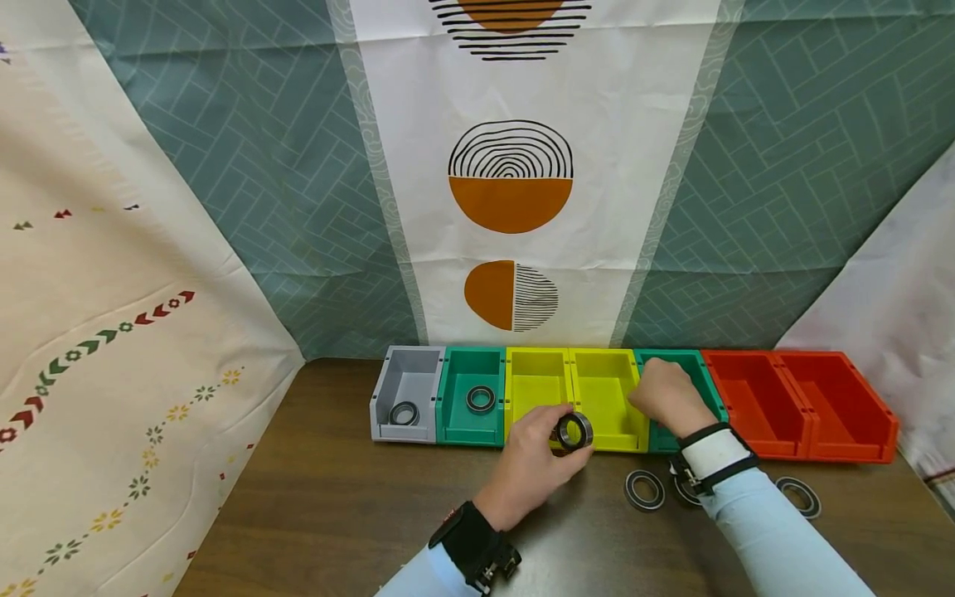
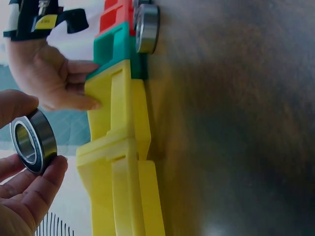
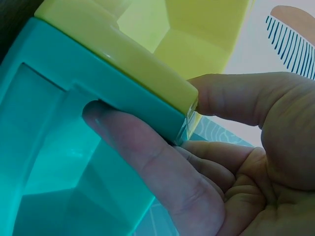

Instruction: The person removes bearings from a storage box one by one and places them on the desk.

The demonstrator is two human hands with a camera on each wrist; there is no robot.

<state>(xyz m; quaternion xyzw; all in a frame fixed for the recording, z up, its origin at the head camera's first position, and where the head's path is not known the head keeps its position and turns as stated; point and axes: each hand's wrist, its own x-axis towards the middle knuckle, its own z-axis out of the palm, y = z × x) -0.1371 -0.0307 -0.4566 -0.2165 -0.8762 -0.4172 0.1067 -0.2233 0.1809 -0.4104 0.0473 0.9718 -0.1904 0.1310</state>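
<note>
My left hand (image 1: 525, 473) pinches a ball bearing (image 2: 48, 137) between thumb and fingertips, raised in front of the left yellow bin (image 1: 539, 369). The bearing is a shiny steel ring with a dark face. At the wall where the right yellow bin (image 1: 606, 414) meets a green bin (image 3: 47, 64), my right hand (image 1: 669, 396) grips the top edge. In the right wrist view its thumb lies on the yellow side and its index finger reaches inside the green one.
A bearing lies in the grey bin (image 1: 413, 434) and another in the left green bin (image 1: 475, 433). Two red bins (image 1: 850, 450) end the row at right. On the brown table (image 1: 313, 497) lie a bearing (image 1: 629, 489), one partly behind my right wrist, and another bearing (image 1: 814, 502) further right.
</note>
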